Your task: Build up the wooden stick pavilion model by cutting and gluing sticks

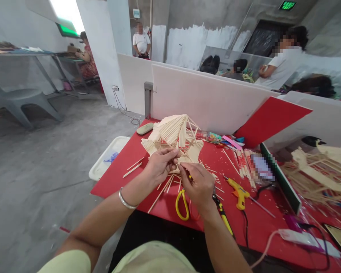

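Note:
A model house (173,132) built of thin wooden sticks, with a sloping roof, stands on the red table. In front of its lower part, my left hand (160,165) is closed, thumb and fingertips pinched together. My right hand (197,182) pinches close beside it, just to the right. Whatever lies between the fingertips is too small to make out. Loose wooden sticks (161,195) lie below and around the hands. Yellow-handled scissors (182,206) are partly hidden under my right hand. Yellow-and-black pliers (224,218) rest beside my right wrist.
On the red table (116,184), a yellow glue gun (239,193) with its cord lies at right. Farther off are bundled sticks (243,163) and a grey-green oblong case (144,129). White panels (201,102) stand behind. Another stick model (321,170) is at far right. Several people are in the background.

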Demonstrator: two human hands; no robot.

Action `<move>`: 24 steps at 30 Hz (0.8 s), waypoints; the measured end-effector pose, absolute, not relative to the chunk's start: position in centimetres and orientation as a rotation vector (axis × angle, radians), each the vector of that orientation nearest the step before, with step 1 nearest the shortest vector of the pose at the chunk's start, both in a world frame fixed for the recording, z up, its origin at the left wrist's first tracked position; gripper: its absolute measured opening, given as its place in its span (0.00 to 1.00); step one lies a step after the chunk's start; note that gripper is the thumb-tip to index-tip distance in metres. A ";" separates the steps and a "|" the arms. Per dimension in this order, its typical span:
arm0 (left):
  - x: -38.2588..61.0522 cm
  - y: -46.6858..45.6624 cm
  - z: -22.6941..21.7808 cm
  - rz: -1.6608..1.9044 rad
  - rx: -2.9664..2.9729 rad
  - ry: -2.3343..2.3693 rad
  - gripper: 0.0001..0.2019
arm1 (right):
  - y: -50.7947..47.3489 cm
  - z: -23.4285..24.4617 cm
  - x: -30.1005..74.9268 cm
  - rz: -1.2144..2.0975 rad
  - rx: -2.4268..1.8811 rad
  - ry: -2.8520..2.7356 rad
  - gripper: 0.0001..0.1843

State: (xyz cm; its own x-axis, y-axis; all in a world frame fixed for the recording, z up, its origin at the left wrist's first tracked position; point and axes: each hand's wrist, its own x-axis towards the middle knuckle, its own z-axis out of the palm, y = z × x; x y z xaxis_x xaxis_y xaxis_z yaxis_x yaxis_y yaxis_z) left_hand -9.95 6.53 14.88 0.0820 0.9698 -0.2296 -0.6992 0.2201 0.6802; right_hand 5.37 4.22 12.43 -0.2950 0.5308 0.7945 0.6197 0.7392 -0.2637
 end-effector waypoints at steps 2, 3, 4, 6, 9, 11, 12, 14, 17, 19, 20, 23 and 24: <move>-9.8 7.1 14.5 1.322 0.437 0.743 0.06 | 4.4 12.2 5.5 -0.100 -0.888 -1.975 0.10; -9.7 7.3 14.4 1.327 0.430 0.746 0.05 | 4.5 12.2 5.6 -0.094 -0.890 -1.980 0.10; -9.7 7.5 14.3 1.332 0.425 0.747 0.05 | 4.6 12.1 5.7 -0.090 -0.889 -1.983 0.09; -9.6 7.7 14.1 1.341 0.418 0.744 0.04 | 4.7 12.1 5.8 -0.084 -0.884 -1.988 0.09; -9.5 7.9 14.0 1.343 0.414 0.750 0.05 | 4.8 12.0 6.0 -0.072 -0.884 -1.996 0.08; -9.5 7.8 14.1 1.346 0.410 0.763 0.05 | 4.9 11.8 6.2 -0.057 -0.895 -2.009 0.08; -9.4 7.8 14.1 1.351 0.410 0.770 0.06 | 4.9 11.7 6.3 -0.047 -0.902 -2.015 0.07; -9.4 7.7 14.2 1.365 0.419 0.781 0.06 | 5.0 11.5 6.5 -0.023 -0.919 -2.026 0.07; -9.3 7.8 14.3 1.372 0.439 0.805 0.06 | 5.0 11.1 6.7 0.002 -0.925 -2.036 0.07; -9.3 7.9 14.3 1.368 0.449 0.816 0.05 | 5.0 10.9 6.8 0.008 -0.918 -2.035 0.07; -9.4 8.0 14.3 1.364 0.455 0.818 0.05 | 5.0 10.8 6.9 0.010 -0.916 -2.035 0.07; -9.5 8.1 14.4 1.346 0.478 0.816 0.06 | 5.0 10.6 7.0 0.019 -0.915 -2.046 0.07; -9.6 8.2 14.4 1.337 0.487 0.817 0.06 | 5.0 10.5 7.0 0.020 -0.915 -2.052 0.07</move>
